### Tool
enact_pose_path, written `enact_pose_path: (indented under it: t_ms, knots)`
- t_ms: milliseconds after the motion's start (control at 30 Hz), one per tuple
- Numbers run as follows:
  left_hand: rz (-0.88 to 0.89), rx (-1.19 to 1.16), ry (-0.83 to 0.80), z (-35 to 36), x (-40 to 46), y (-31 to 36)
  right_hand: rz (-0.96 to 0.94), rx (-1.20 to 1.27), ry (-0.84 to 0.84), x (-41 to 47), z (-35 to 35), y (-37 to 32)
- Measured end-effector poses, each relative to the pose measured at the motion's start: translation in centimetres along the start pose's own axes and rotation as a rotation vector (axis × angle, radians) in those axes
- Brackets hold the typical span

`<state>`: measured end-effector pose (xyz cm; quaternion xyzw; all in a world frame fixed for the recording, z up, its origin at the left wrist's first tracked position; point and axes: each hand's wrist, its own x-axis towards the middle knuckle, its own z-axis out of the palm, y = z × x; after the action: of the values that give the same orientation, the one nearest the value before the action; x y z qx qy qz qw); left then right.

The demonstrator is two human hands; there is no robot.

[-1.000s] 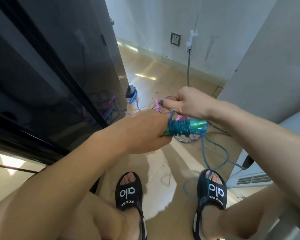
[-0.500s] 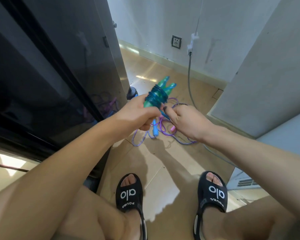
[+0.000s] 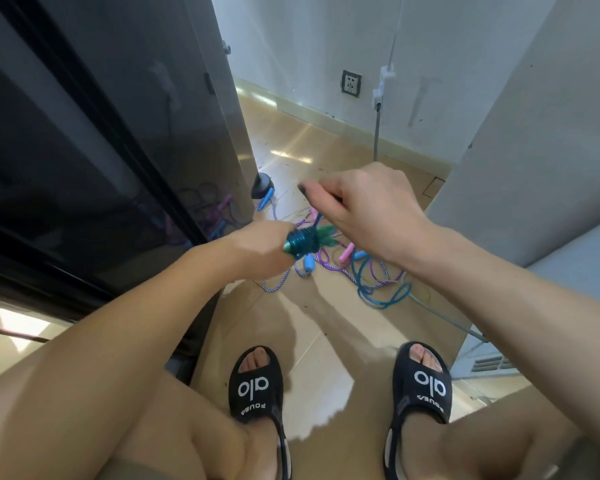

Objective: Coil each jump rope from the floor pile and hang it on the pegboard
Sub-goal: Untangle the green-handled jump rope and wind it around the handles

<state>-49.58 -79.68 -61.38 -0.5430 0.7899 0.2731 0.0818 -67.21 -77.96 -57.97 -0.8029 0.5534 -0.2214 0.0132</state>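
Note:
My left hand [image 3: 262, 249] grips the green handles of a teal jump rope [image 3: 303, 241], whose cord is wound tightly round them. My right hand [image 3: 368, 206] is above and to the right of the bundle and pinches the free end of the teal cord, which runs taut down to the coil. On the floor beyond my hands lies the pile of jump ropes [image 3: 357, 271]: purple, blue and striped cords with pink and blue handles. No pegboard is in view.
A dark glossy cabinet [image 3: 101, 140] fills the left side and reflects the ropes. A grey wall panel [image 3: 534, 133] stands at the right. A wall socket [image 3: 351, 83] and a hanging cable [image 3: 376, 133] are on the far wall. My sandalled feet [image 3: 257, 386] stand on the tiled floor.
The wound bundle has come down from pointing up to lying level. My right hand rose from under the bundle to above it, pulling the cord end tight.

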Motion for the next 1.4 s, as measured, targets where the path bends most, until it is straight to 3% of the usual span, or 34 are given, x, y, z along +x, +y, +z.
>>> enact_pose_path:
  t_ms: [167, 300, 500, 567, 633, 767, 900, 1067, 1267, 1400]
  knots:
    - [0.220, 0.049, 0.006, 1.0, -1.2, 3.3, 0.048, -0.043, -0.046, 1.0, 0.5, 1.7]
    - [0.321, -0.162, 0.054, 0.4, -1.9, 3.5, 0.192, 0.080, -0.210, 0.8, 1.4, 3.6]
    - [0.121, -0.753, 0.096, -0.6, -1.9, 2.7, 0.388, 0.278, -0.314, -1.0, 2.7, 4.9]
    - [0.036, -0.984, 0.094, -0.9, -1.2, 2.0, 0.385, 0.291, -0.308, -1.3, 2.5, 4.7]
    - [-0.068, -1.066, 0.108, -1.1, -0.6, 1.0, 0.354, 0.282, -0.301, -1.5, 1.8, 4.1]
    - [-0.196, -0.928, 0.144, -0.8, 0.4, -0.4, 0.143, 0.134, -0.260, -1.5, 1.1, 1.7]
    - [-0.239, -0.538, 0.080, -0.2, 0.6, 0.4, 0.005, 0.123, -0.181, -0.8, 0.3, -0.2]
    - [-0.008, -0.262, -0.117, 0.7, -0.7, 2.7, -0.001, 0.061, -0.148, 0.9, -0.2, 0.3]
    - [0.154, -0.295, -0.101, 0.0, -2.0, 3.4, 0.179, 0.254, -0.261, 1.1, 1.0, 3.0]
    - [0.148, -0.656, -0.117, -0.6, -2.8, 3.2, 0.261, 0.380, -0.322, 0.0, 1.5, 4.7]
